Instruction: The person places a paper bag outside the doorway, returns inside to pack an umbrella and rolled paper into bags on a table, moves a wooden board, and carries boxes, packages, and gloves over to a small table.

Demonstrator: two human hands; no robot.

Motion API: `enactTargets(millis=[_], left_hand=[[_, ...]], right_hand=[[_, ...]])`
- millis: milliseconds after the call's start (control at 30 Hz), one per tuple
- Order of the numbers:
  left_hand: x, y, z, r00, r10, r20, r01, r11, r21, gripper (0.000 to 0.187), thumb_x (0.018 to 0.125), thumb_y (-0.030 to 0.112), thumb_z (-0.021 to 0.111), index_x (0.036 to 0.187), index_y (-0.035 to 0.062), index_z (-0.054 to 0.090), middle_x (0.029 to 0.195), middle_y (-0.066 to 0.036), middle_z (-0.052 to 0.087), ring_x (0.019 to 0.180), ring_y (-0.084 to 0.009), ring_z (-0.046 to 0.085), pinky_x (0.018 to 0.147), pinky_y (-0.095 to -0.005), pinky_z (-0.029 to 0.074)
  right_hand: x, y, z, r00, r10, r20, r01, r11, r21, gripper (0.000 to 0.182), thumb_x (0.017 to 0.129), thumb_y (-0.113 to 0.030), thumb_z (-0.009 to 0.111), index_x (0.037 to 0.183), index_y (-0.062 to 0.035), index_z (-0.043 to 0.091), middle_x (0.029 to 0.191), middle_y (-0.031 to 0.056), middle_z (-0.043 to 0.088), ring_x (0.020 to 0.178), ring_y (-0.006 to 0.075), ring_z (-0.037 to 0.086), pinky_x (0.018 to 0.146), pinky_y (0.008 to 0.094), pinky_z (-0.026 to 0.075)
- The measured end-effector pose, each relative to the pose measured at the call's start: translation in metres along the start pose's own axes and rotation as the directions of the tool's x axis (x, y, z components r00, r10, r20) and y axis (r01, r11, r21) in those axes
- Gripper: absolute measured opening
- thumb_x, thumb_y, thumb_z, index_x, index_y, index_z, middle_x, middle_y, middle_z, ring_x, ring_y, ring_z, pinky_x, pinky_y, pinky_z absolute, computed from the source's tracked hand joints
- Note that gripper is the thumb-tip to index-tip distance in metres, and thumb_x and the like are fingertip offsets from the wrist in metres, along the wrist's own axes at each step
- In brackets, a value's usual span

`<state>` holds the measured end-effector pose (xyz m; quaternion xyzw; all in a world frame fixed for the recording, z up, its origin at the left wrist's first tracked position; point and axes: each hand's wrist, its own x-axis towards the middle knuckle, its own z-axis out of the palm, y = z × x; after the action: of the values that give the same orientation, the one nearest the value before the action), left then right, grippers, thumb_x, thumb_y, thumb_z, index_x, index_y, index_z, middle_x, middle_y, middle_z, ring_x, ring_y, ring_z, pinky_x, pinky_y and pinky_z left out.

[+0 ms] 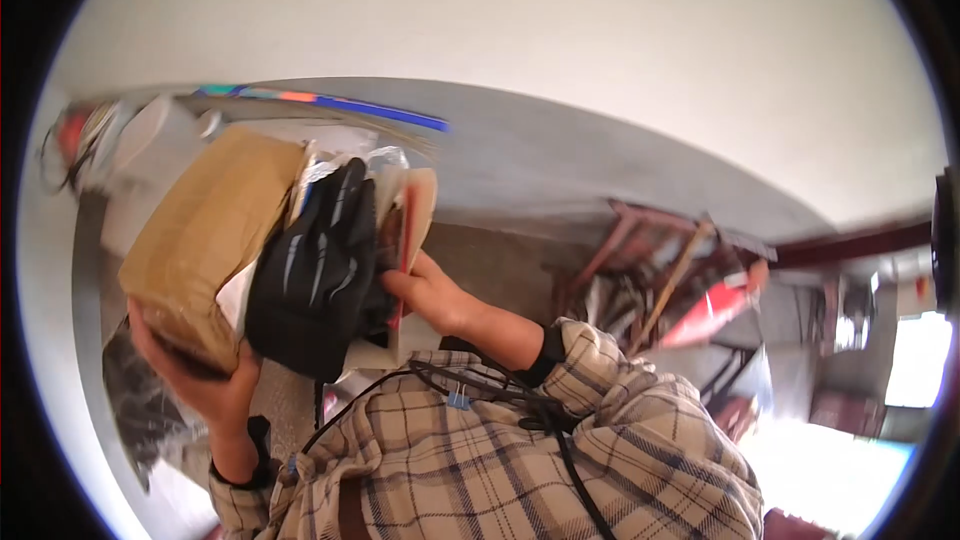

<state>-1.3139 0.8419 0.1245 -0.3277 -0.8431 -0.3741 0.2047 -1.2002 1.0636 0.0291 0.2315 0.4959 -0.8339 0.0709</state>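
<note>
A taped brown cardboard box [205, 230] is held up in front of my body at the left. My left hand [205, 375] grips its lower end, with the fingers partly hidden beneath it. Against the box's right side lies a black fabric item with pale stripes [318, 265]. Beyond that are several flat pieces of card or paper [422, 205], some with red on them. My right hand [425, 295] is closed on the edge of these flat pieces, pressing the bundle from the right.
Behind the box, a blue strip [380, 113] runs along the wall. A white bucket-like container [155, 140] stands at the far left. Dark red wooden furniture [625, 240] with a stick and a red-and-white item [705, 315] is at the right.
</note>
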Motion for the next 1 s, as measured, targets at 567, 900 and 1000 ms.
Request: enactTargets(millis=[567,900,1000], left_hand=[[-0.152,0.248,0.083,0.776,0.574,0.263,-0.288,0.692,-0.662,0.091,0.059,0.014,0.067,0.139,0.0021,0.025,0.131,-0.018,0.035,0.122,-0.0339,0.035,0.103,-0.0418,0.027],[-0.322,0.523,0.162,0.611,0.758,0.229,-0.296,0.487,-0.822,0.092,0.057,0.012,0.069,0.138,0.0024,0.027,0.122,-0.019,0.038,0.114,-0.0352,0.04,0.098,-0.0443,0.033],[-0.368,0.602,0.19,0.599,0.77,0.218,-0.29,0.463,-0.838,0.092,0.057,0.015,0.071,0.137,0.0025,0.028,0.122,-0.02,0.04,0.114,-0.0359,0.041,0.098,-0.0443,0.033]], right_hand=[[-0.375,0.159,-0.087,0.577,-0.094,-0.811,0.365,0.918,0.153,0.029,0.083,-0.013,0.047,0.11,-0.0026,0.052,0.085,0.003,0.056,0.073,0.0156,0.057,0.061,0.0327,0.051],[-0.626,0.257,-0.232,0.327,-0.075,-0.942,0.563,0.816,0.13,0.03,0.082,-0.012,0.046,0.11,-0.0051,0.054,0.088,0.005,0.061,0.073,0.0161,0.061,0.058,0.0313,0.052],[-0.7,0.274,-0.283,0.294,-0.056,-0.954,0.53,0.84,0.114,0.031,0.082,-0.012,0.046,0.111,-0.0052,0.053,0.088,0.0052,0.061,0.073,0.0159,0.061,0.057,0.0312,0.052]])
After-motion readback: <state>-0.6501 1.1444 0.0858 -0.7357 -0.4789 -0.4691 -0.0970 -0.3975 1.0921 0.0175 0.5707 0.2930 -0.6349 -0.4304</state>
